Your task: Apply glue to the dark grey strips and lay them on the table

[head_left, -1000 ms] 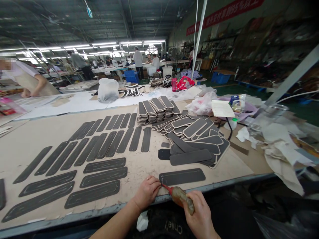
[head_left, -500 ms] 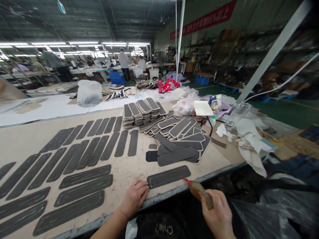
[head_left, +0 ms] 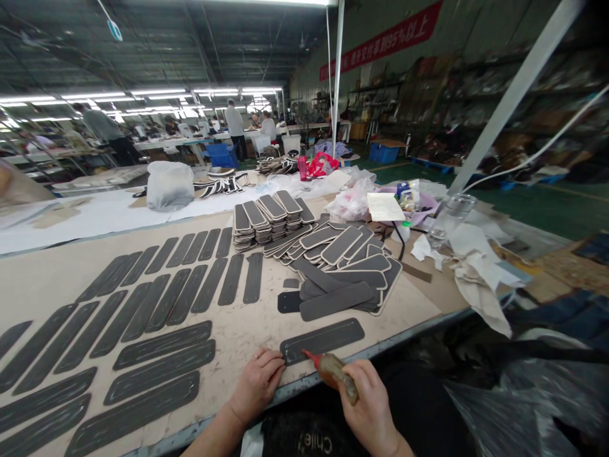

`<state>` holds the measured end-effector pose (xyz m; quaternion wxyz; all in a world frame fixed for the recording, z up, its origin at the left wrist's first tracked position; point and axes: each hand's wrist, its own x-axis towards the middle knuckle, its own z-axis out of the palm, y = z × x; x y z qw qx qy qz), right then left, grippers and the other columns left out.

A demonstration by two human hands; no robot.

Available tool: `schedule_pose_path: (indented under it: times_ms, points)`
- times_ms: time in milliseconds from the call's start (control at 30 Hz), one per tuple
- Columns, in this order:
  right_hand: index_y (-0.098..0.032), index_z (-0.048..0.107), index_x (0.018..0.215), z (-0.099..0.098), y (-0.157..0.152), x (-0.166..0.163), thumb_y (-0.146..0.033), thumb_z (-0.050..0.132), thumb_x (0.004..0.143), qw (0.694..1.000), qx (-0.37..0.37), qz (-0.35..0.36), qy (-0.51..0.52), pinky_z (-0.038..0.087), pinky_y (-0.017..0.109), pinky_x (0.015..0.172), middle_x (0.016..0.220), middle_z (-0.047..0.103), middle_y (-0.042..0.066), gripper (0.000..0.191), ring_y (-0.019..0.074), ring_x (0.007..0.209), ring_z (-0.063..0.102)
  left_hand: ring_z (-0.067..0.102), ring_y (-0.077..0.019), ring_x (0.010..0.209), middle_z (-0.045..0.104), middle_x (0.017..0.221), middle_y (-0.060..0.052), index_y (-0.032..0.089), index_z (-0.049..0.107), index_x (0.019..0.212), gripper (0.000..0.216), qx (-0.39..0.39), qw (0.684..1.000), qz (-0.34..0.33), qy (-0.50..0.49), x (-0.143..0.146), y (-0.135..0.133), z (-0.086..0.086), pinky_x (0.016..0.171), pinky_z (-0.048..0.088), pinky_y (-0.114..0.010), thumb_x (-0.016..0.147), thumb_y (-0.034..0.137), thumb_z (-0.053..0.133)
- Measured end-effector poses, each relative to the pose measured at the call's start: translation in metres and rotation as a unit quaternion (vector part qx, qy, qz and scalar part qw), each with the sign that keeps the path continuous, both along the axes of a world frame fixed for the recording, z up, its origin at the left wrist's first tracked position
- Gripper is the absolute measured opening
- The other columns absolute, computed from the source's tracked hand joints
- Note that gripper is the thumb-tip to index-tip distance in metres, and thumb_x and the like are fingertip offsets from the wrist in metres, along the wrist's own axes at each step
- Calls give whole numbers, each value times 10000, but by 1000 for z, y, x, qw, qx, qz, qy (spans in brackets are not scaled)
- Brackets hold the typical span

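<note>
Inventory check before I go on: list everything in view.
Table: one, beige-topped, foreground.
Working strip: one, dark grey, near edge.
Bottle: one, brownish, red nozzle over working strip.
Laid-out strips: over twenty, dark grey, table's left.
Pale-edged panels: many, grey, stacked and heaped beyond.
Plastic bag: one, whitish, far left.
Paper pad: one, cream, behind panels.
Scraps: several, whitish, table's right.
Bins: at least two, blue, background.
Banner: one, red, upper right.
Co-workers: several, mostly pale-topped, background.
Left hand: one, bare, at working strip's left end.
Right hand: one, bare, holding bottle.
</note>
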<state>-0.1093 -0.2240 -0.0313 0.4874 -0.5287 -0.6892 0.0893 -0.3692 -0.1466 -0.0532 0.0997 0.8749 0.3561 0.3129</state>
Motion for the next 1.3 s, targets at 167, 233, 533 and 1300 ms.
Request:
schedule_pose_path:
  times_ms: [167,233,533,1300]
  points:
    - [-186,539,1000,-7,-1,39,-175,538,919,993,31,-107,-40,505,377,705,900,507,72,81,216,814,532,606,-182,854,671,938,-79,168,661,946,187,1,1000,2,5,0,0,-1,805,536,-361,936,148,475]
    - [-186,541,999,-8,-1,57,-205,567,914,984,54,-157,-59,506,387,711,899,518,74,91,222,813,541,609,-180,864,671,941,-78,167,661,954,182,0,1000,2,5,0,0,-2,815,536,-357,936,147,481]
    - [-200,536,981,-3,-3,36,-194,514,937,994,20,-108,-20,511,365,676,871,506,65,49,210,778,534,628,-178,856,682,939,-86,168,672,995,206,41,999,-8,7,1,4,0,797,549,-351,940,149,475]
    - [-174,539,938,7,6,92,-293,579,927,964,88,-230,-105,483,357,700,837,540,59,126,212,756,553,592,-180,842,649,915,-70,163,633,947,207,4,1000,-8,23,4,3,-2,811,543,-349,942,123,429]
